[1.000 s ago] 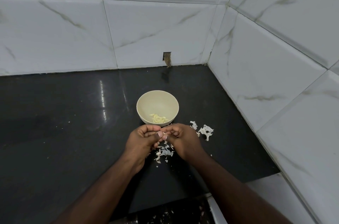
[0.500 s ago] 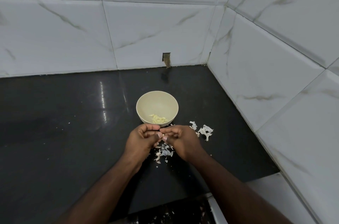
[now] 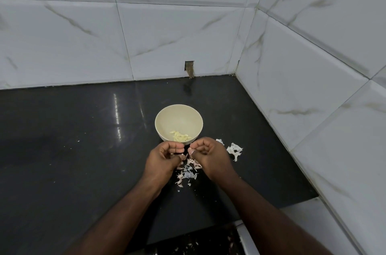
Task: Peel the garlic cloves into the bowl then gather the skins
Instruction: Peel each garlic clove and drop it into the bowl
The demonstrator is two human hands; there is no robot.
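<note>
Near the counter's right corner: bowl (image 3: 178, 123) — one, dark counter (image 3: 73, 139) wide to its left.
Peeled cloves (image 3: 180, 137): small heap in bowl, uncountable.
Skins (image 3: 188, 173): scattered beneath hands; second clump (image 3: 235, 149) rightward.
Left hand (image 3: 165, 158): curled; contents hidden.
Right hand (image 3: 211, 156): curled — fingertips pinching something small, just apart from left.

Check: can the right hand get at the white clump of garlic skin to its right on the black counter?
Probably yes. The white clump of garlic skin lies just beside the right hand on bare black counter, nothing between; the fingers are curled, seemingly busy peeling.
</note>
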